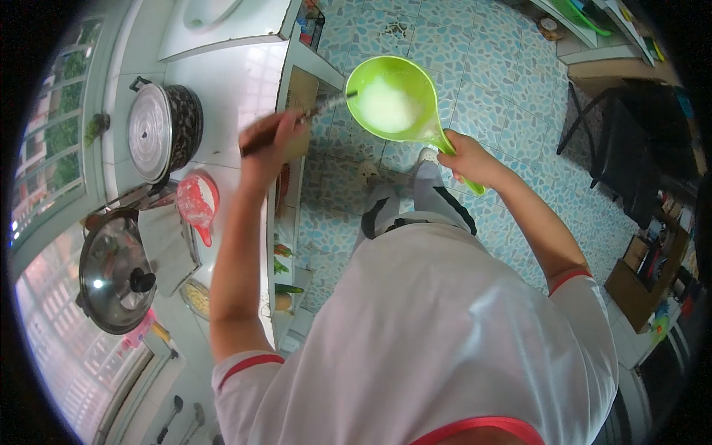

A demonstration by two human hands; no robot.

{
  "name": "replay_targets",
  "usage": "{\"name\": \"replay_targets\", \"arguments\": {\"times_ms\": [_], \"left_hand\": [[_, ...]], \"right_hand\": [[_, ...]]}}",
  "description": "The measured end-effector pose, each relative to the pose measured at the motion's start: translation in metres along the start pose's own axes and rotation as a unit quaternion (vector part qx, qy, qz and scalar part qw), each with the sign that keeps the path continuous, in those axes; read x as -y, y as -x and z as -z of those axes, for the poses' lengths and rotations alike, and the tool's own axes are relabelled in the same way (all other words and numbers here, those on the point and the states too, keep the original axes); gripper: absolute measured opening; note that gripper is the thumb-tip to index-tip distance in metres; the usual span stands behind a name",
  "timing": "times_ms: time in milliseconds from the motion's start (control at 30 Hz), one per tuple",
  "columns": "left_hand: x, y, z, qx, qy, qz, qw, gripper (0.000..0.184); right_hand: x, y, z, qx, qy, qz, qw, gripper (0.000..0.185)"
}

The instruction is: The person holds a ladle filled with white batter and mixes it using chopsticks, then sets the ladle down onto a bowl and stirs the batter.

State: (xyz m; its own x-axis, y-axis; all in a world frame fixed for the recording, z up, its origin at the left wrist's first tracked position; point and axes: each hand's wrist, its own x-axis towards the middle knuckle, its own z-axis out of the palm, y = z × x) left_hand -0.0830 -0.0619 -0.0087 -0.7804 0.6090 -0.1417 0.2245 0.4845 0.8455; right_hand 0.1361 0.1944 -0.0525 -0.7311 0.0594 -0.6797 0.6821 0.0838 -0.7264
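Note:
My right hand (471, 161) is wrapped round the handle of a lime-green dipper (429, 89), held out over the floor in front of my body. Inside the dipper lies something white (389, 107); whether it is powder or liquid I cannot tell. In the fist of my left hand (268, 144) is a brown-handled utensil (319, 109), blurred, possibly a knife. Its thin dark end reaches to the dipper's left rim; contact is unclear. Below the left hand, on the white counter (222, 96), sits a red scoop (198, 204) dusted with white.
A lidded pot (150, 133) stands on the counter at the left, near the window. Closer in is a wok with a glass lid (111, 267), beside a dish of pale yellow pieces (195, 298). A black chair (630, 148) stands at the right on the tiled floor (489, 74).

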Motion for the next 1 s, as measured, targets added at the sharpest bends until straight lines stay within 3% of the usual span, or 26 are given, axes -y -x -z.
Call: {"name": "replay_targets", "arguments": {"times_ms": [67,100,133,200,333,533,667,700,800,900,1000], "left_hand": [[-0.002,0.032,-0.017,-0.013,0.059,0.045,0.997,0.026],[0.000,0.046,-0.028,-0.019,0.090,0.113,0.989,0.026],[-0.003,0.059,-0.038,-0.016,0.081,0.109,0.991,0.027],[-0.009,0.074,-0.058,-0.037,0.215,0.151,0.964,0.024],[0.007,0.031,-0.035,-0.036,0.127,0.147,0.980,0.023],[-0.042,-0.054,-0.034,0.065,0.121,-0.047,0.989,0.018],[-0.031,-0.033,-0.035,0.032,0.024,-0.040,0.998,0.013],[-0.017,-0.021,-0.038,0.020,0.055,-0.031,0.998,0.012],[-0.038,0.020,-0.045,0.075,-0.071,-0.056,0.993,0.012],[-0.063,0.030,-0.074,0.117,0.046,-0.095,0.987,0.011],[-0.076,-0.002,-0.084,0.103,-0.034,-0.214,0.971,0.011]], "right_hand": [[0.004,0.003,0.004,0.002,-0.018,-0.002,1.000,0.028],[0.002,0.003,0.003,0.004,-0.027,-0.004,1.000,0.028],[-0.001,0.002,0.002,0.006,-0.034,-0.004,0.999,0.027],[-0.002,0.000,0.001,0.003,-0.041,-0.008,0.999,0.026],[-0.003,0.005,0.000,0.017,-0.038,-0.021,0.999,0.026],[0.000,0.000,0.004,0.086,-0.043,-0.037,0.995,0.025],[-0.005,-0.002,0.009,0.129,-0.140,-0.042,0.981,0.017],[-0.005,-0.003,0.010,0.133,-0.152,-0.033,0.979,0.016],[-0.002,-0.009,0.006,0.141,-0.184,-0.022,0.973,0.016],[-0.002,-0.018,-0.005,0.151,-0.217,-0.027,0.964,0.017],[-0.004,-0.023,-0.018,0.153,-0.241,-0.014,0.958,0.016]]}}
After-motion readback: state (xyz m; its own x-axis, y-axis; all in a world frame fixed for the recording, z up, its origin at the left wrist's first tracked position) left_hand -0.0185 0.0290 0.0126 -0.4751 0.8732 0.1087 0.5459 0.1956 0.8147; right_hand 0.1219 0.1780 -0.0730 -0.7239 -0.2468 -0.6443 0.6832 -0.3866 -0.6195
